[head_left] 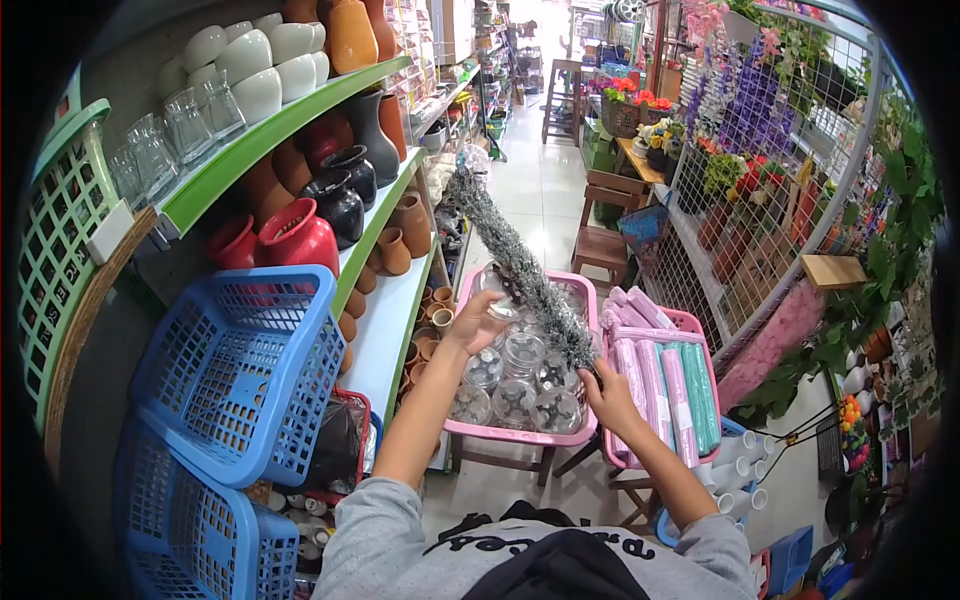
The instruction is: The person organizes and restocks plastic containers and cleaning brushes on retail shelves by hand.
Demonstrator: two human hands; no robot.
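Note:
A long silvery-grey tinsel garland (pixel 530 275) slants over a pink basket (pixel 520 432). My right hand (pixel 610 392) is closed round its lower end. On the left side of the garland, my left hand (pixel 478 322) grips a clear glass jar (pixel 498 298) near the basket's back left. Several clear round glass jars (pixel 515 398) fill the basket below. Beside it, to the right, a second pink basket (pixel 612 445) holds pink and teal wrapped rolls (pixel 660 385).
Shelves (pixel 375 330) with vases and cups stand on the left, above blue baskets (pixel 240 365). A wooden chair (pixel 602 240) is ahead. On the right stand a wire mesh panel (pixel 770 130) and white cups (pixel 735 475).

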